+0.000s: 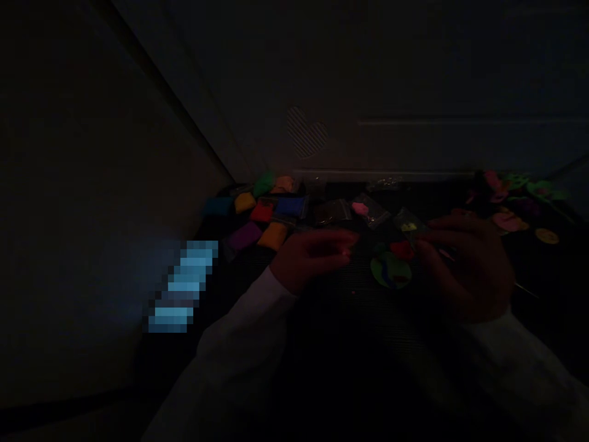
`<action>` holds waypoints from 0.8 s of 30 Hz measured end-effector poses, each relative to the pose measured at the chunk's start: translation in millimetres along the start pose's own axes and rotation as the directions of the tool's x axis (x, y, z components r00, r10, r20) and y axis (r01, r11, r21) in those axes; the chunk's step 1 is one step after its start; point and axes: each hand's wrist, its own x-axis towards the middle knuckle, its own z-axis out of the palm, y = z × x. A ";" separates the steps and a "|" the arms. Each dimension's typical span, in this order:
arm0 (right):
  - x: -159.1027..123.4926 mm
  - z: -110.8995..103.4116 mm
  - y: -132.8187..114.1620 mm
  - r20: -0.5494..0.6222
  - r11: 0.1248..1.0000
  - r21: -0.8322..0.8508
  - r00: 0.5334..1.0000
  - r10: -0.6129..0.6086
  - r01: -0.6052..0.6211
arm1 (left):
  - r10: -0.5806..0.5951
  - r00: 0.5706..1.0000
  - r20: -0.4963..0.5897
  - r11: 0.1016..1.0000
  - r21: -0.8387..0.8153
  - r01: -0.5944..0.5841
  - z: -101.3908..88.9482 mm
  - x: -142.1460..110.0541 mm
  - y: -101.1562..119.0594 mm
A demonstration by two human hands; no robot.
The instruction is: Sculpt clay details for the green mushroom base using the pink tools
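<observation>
The scene is very dark. My left hand (315,258) hovers over the black surface, thumb and fingers drawn together; a tiny reddish spot shows at the tips, too small to name. On the right, my right hand (472,267) has its thumb and forefinger nearly meeting, and whatever may be between them is hidden in the dark. Between the hands lies a green disc (381,271) with a blue wavy strip and a dark red patch on it. A red lump (402,249), clay-like, sits at the disc's upper edge, close to my right fingertips.
Bagged clay-like blocks, among them an orange one (273,236), a purple one (245,236) and a blue one (289,205), lie at left. A pink lump in a bag (360,209) lies behind. Several colourful shapes (494,184) are at far right. A blurred bright screen (186,285) glows at left.
</observation>
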 end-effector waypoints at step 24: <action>3.0 -0.7 2.2 -0.050 1.000 -0.001 0.999 0.008 -0.008 | -0.035 0.981 -0.193 0.961 -0.277 -0.020 -1.4 6.2 -2.0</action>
